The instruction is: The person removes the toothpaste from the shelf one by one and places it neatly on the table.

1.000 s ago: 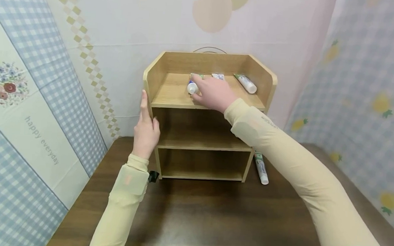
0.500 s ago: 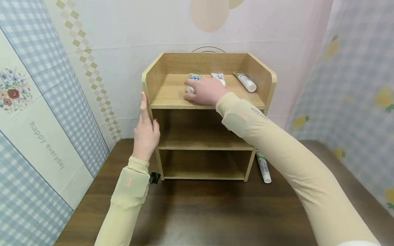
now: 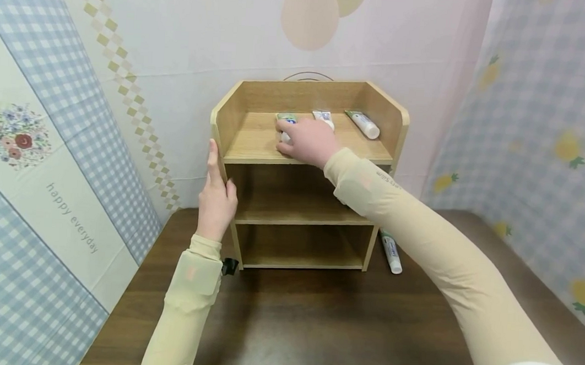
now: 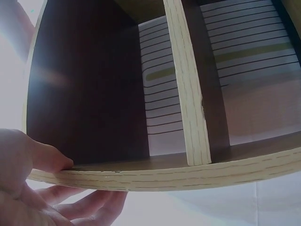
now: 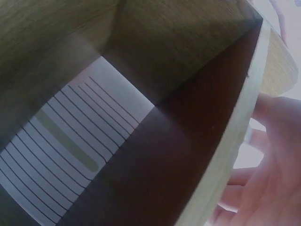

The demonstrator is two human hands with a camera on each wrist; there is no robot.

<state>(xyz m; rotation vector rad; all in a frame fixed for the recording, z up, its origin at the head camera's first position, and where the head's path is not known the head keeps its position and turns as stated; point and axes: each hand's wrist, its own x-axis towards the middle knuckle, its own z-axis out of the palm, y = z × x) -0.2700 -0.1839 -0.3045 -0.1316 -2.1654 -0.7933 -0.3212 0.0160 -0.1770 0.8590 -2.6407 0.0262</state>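
Observation:
In the head view, my left hand (image 3: 216,203) grips the left side panel of a wooden three-tier shelf (image 3: 302,223), index finger pointing up along it. The left wrist view shows the thumb (image 4: 51,157) inside the panel's edge and the other fingers outside. My right hand (image 3: 312,141) is over the top tier, its thumb and fingers around the white cap end of a toothpaste tube (image 3: 288,118) lying there. The palm partly hides a second tube (image 3: 323,116) beside it. In the right wrist view the fingers (image 5: 244,176) show behind the tier's edge; the tube is hidden.
Another white tube (image 3: 365,124) lies at the top tier's right side. A further toothpaste tube (image 3: 391,254) lies on the dark wooden table (image 3: 310,321), right of the shelf. Patterned cloth (image 3: 220,41) hangs close behind and on both sides.
My right hand has shifted slightly left and its fingers have come down over the tube's cap end. The tube's tail has moved a little left. The left hand keeps its grip on the panel.

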